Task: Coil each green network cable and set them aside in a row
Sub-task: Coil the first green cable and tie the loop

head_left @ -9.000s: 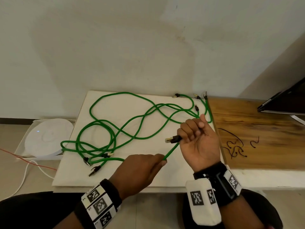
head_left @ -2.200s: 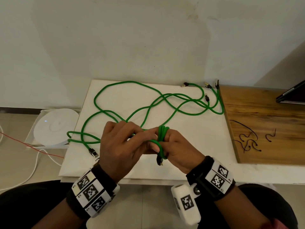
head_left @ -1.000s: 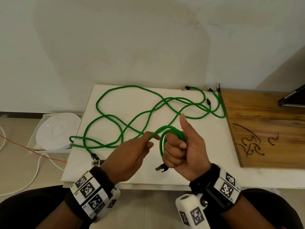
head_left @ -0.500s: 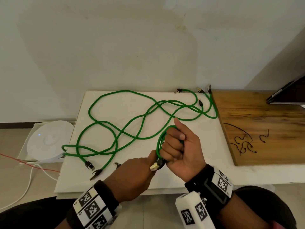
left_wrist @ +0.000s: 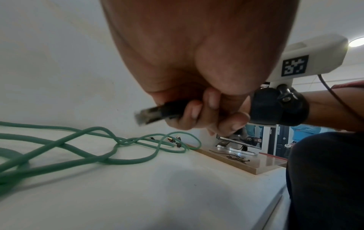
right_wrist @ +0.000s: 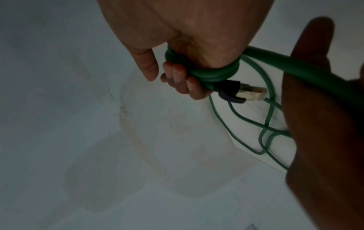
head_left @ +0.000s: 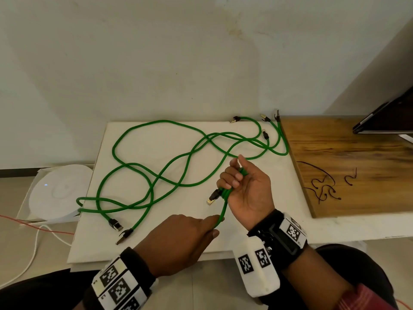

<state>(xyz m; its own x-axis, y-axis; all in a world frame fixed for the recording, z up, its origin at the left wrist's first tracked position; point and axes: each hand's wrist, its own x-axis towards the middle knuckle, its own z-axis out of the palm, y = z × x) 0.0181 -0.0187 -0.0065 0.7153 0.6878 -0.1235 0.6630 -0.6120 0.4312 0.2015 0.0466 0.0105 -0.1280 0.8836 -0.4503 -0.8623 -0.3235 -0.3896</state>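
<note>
My right hand (head_left: 232, 177) is raised palm up over the white board, fingers curled through a small coil of green cable (head_left: 226, 193). Its black plug (head_left: 213, 197) sticks out to the left, free. A short strand runs down from the coil to my left hand (head_left: 214, 224), which pinches it between thumb and fingertips. In the right wrist view the coil (right_wrist: 206, 74) wraps my fingers, with the plug (right_wrist: 242, 91) beside it. Several loose green cables (head_left: 156, 175) sprawl tangled across the board, plugs at the far right and near left.
The white board (head_left: 257, 220) abuts a wooden board (head_left: 346, 153) on the right that carries black twist ties (head_left: 321, 189). A dark screen (head_left: 388, 119) stands at the far right. A round white device (head_left: 58, 195) and floor wires (head_left: 40, 229) lie to the left.
My left hand has left the plug and moved down toward me, now pinching a strand below the coil. My right hand has turned palm up, still holding the coil.
</note>
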